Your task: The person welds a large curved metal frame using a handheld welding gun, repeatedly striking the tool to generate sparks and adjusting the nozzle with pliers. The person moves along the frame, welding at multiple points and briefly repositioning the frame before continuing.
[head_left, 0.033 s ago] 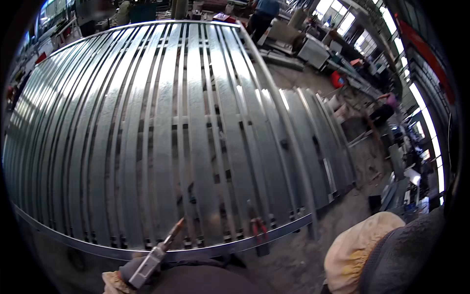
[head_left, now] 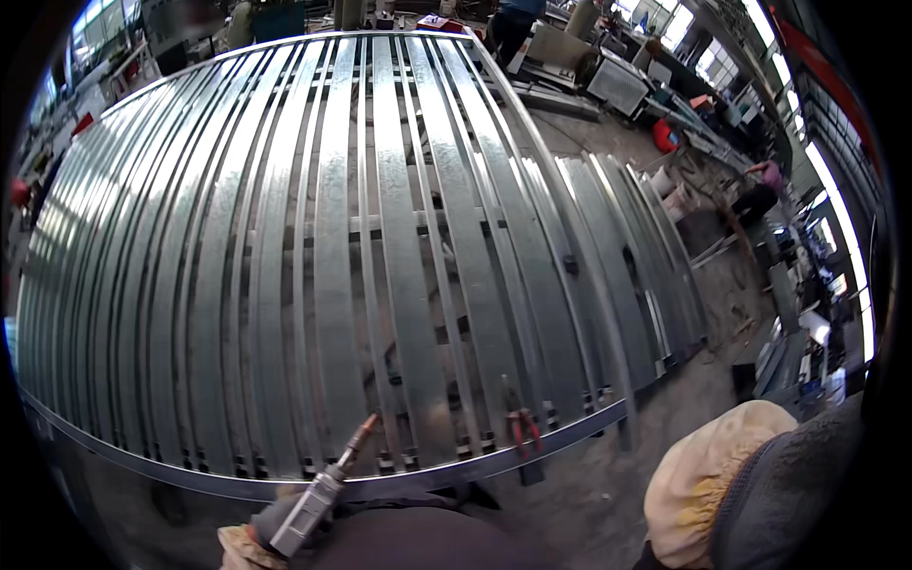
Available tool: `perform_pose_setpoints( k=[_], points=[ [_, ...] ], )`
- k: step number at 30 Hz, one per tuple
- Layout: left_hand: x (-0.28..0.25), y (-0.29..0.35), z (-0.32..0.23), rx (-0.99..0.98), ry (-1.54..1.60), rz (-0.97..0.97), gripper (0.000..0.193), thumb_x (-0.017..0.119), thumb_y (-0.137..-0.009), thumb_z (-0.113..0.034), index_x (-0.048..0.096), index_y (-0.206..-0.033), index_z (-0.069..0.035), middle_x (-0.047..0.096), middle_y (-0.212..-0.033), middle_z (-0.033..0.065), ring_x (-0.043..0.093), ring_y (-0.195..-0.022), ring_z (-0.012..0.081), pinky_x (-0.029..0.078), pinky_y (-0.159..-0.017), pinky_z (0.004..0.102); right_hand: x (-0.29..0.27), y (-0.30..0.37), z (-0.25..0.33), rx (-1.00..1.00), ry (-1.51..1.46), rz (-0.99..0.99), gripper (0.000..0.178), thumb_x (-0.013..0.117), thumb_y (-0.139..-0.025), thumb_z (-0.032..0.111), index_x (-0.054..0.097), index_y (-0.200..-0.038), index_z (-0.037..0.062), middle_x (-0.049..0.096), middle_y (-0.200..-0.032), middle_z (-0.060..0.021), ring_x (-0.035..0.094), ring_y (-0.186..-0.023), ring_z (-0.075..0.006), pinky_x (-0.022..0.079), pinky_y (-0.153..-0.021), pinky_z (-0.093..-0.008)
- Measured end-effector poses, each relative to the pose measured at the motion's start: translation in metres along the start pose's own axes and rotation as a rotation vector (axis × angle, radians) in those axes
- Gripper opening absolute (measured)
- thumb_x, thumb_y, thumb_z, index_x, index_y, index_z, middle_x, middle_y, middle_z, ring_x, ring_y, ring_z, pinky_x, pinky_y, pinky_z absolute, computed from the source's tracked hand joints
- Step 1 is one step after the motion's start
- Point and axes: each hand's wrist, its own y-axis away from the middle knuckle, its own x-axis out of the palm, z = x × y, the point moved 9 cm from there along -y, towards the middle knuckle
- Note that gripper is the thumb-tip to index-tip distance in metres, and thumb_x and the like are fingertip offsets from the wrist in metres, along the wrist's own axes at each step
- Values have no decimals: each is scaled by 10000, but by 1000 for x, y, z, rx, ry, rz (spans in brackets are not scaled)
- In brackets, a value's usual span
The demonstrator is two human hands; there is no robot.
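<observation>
My left hand point(head_left: 274, 518), in a grey glove with a beige cuff, is closed round a grey welding torch point(head_left: 309, 513) at the lower left. Its copper-coloured tip slants up and right over the near ends of the metal slats point(head_left: 418, 361); whether it touches them I cannot tell. Red-handled pliers point(head_left: 524, 432) lie by the near frame rail point(head_left: 456, 475), to the right of the torch. At the lower right a beige oversleeve point(head_left: 712, 465) and dark grey sleeve of my right arm show, but my right hand is not visible.
Long galvanised slats with narrow gaps fill a rectangular metal frame. More strips point(head_left: 608, 256) lie along its right side. Farther right are a red container point(head_left: 665, 136), stacked metal pieces and a crouching person point(head_left: 760, 190). Another person point(head_left: 513, 28) stands beyond the far edge.
The view has shifted slightly, so the slats and pliers sit a little farther right in the picture. The torch, still in my left hand, appears slightly right too.
</observation>
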Motion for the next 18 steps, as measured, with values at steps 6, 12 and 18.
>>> perform_pose_setpoints(
  k=[6, 12, 18],
  points=[
    [-56, 75, 88, -73, 598, -94, 456, 618, -1010, -455, 624, -1255, -71, 700, -938, 110, 717, -816, 225, 539, -468, 316, 68, 16, 15, 230, -584, -388, 617, 592, -870, -18, 450, -1468, 40, 566, -1291, -86, 561, -1086, -156, 466, -983, -264],
    [-64, 75, 82, -192, 412, -23, 478, 618, -1008, -460, 612, -1263, -56, 685, -965, 144, 700, -814, 239, 586, -542, 357, 336, 100, 22, 856, -1940, 47, 698, 714, -925, 258, 388, -1521, 96, 553, -1368, -131, 565, -1267, -261, 453, -1092, -418],
    [-79, 77, 47, -156, -53, 110, 567, 513, -1047, -482, 530, -1401, -41, 657, -1091, 225, 644, -859, 260, 494, -587, 296, 374, 76, 53, 817, -2337, 88, 498, 701, -876, 32, 559, -1353, 12, 673, -1162, -109, 659, -1107, -228, 530, -980, -366]
  ],
)
